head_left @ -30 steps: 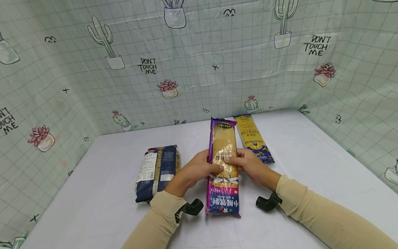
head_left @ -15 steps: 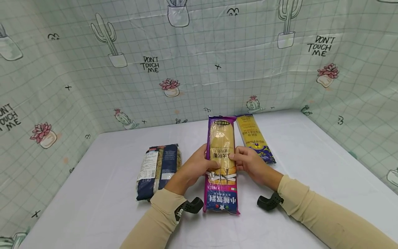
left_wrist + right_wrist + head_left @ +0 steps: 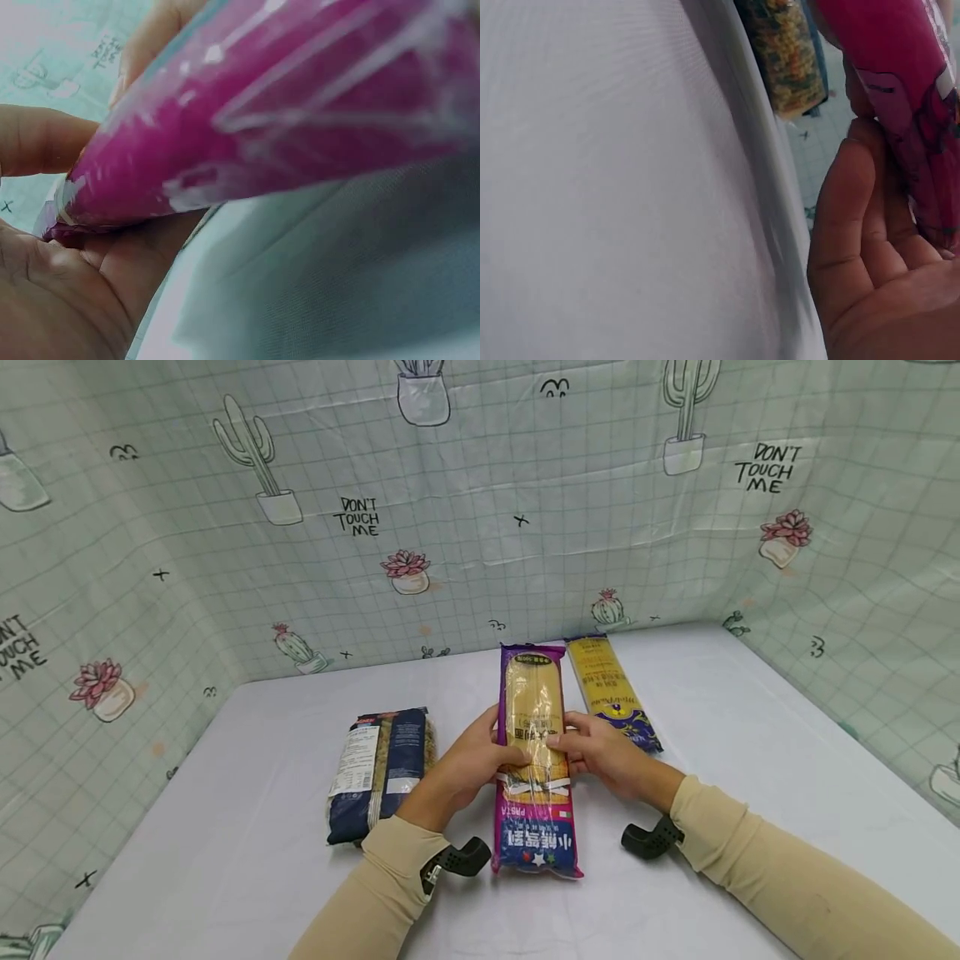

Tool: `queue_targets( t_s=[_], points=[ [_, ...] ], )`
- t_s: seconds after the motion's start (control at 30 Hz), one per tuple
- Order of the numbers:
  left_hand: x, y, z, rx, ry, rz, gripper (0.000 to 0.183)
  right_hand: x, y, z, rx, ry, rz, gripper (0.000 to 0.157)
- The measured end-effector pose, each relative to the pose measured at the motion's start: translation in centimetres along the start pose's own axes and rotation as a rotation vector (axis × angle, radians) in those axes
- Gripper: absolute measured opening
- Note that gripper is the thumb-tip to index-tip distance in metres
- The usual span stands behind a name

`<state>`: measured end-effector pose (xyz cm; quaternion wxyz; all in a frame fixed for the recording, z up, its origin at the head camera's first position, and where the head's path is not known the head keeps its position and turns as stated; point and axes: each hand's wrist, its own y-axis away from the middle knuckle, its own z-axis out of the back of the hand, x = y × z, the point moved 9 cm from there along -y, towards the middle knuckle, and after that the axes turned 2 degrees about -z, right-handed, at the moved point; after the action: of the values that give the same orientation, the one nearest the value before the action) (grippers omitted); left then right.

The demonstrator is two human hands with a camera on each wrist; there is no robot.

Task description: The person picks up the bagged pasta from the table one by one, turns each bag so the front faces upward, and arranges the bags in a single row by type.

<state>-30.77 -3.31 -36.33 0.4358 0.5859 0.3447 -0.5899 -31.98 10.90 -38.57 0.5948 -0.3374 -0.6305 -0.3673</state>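
Both hands hold a long pack of spaghetti [image 3: 534, 693] between them, in purple and blue wrapping with a clear window and its printing upside down in the head view. My left hand [image 3: 474, 762] grips its left edge, thumb across the front. From the right side my right hand [image 3: 606, 752] holds it, thumb over the window and fingers behind. In the left wrist view the pink side of the spaghetti pack [image 3: 165, 150] lies between thumb and palm. The right wrist view has curled fingers [image 3: 847, 202] beneath the pack's pink back.
A dark blue bag of short pasta [image 3: 378, 777] with a white label lies left of the hands on the white table [image 3: 247, 827]. Behind the right hand lies a second, yellow and purple spaghetti pack [image 3: 611, 689]. A printed cloth [image 3: 465, 518] hangs around the table.
The spaghetti pack has turned slightly so its front faces the head camera more squarely, its top end moving a little left. Both hands keep their hold; the other packs stay put.
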Motion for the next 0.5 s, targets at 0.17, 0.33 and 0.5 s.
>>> queue_targets(
  t_s=[0.17, 0.33, 0.5],
  points=[
    [0.16, 0.02, 0.11, -0.028, -0.010, 0.021, 0.072, 0.23, 0.16, -0.31, 0.022, 0.124, 0.002, 0.071],
    [0.15, 0.02, 0.03, -0.021, -0.029, 0.027, 0.067, 0.79, 0.40, -0.11, -0.023, 0.150, 0.039, 0.076],
    [0.18, -0.03, 0.06, -0.013, -0.043, 0.022, 0.063, 0.83, 0.36, 0.23, -0.087, 0.131, 0.036, 0.078]
  ],
)
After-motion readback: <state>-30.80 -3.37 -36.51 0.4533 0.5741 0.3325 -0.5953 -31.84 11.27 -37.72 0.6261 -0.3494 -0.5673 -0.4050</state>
